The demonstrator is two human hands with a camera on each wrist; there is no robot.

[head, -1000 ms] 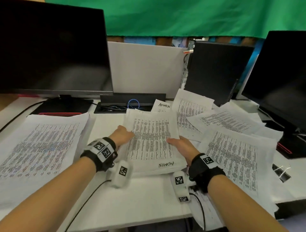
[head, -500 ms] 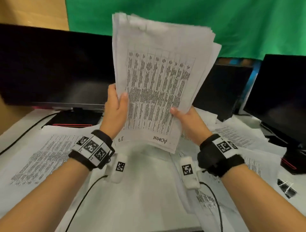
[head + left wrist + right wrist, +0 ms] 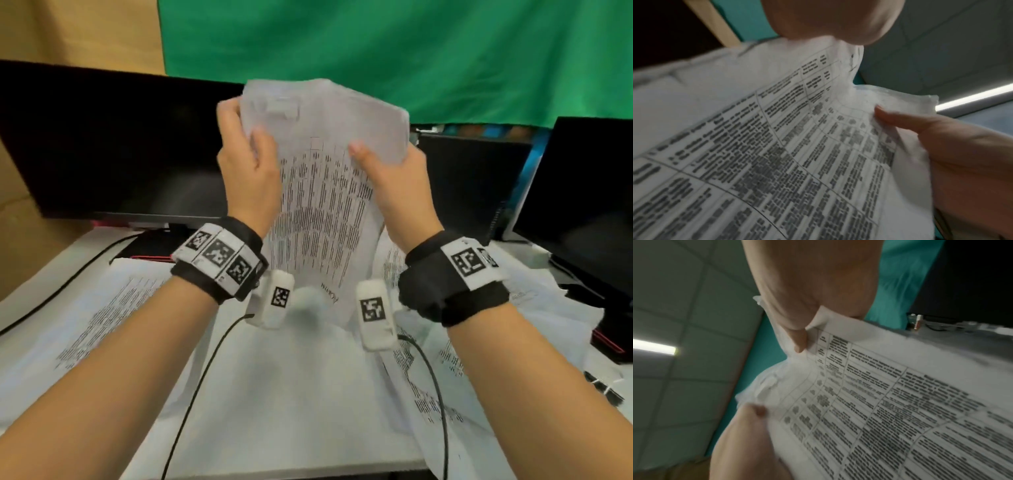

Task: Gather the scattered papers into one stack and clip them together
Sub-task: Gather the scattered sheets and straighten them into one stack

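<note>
I hold a thick stack of printed papers (image 3: pixel 325 205) upright over the desk, its lower edge down near the tabletop. My left hand (image 3: pixel 246 161) grips the stack's upper left edge, thumb on the front sheet. My right hand (image 3: pixel 387 171) grips the upper right edge the same way. In the left wrist view the printed sheet (image 3: pixel 777 146) fills the frame, with my right thumb (image 3: pixel 900 120) on it. The right wrist view shows the stack (image 3: pixel 879 402) pinched by my right thumb (image 3: pixel 797 337). More loose papers (image 3: pixel 102 325) lie flat at the left, and others (image 3: pixel 520 308) at the right.
A large dark monitor (image 3: pixel 113 144) stands behind at the left and another (image 3: pixel 589 205) at the right. A black box (image 3: pixel 469 185) stands between them. Small dark clips (image 3: pixel 603 390) lie near the desk's right edge. Wrist cables (image 3: pixel 205 370) trail over the white desk (image 3: pixel 291 411).
The stack was lifted off the desk, then came down so that its lower edge is near the tabletop. Both hands have moved up its sides toward the top edge.
</note>
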